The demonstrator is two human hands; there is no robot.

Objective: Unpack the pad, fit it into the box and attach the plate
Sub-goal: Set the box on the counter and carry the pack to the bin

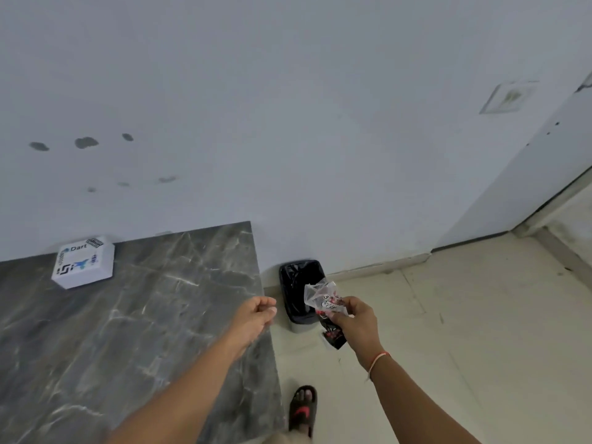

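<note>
A white box [84, 262] with blue and black print sits at the back of the dark marble table [134, 315], close to the wall. My right hand [355, 318] is shut on a crumpled clear wrapper with red and black print [322, 298] and holds it just over the black-lined bin [299, 290] on the floor. A black and red piece [334, 336] hangs below the same hand. My left hand [256, 312] hovers over the table's right edge, fingers loosely curled, holding nothing.
The bin stands on the tiled floor between the table's right edge and the grey wall. My foot in a black sandal [302, 408] is on the floor beside the table. A doorway opens at the far right.
</note>
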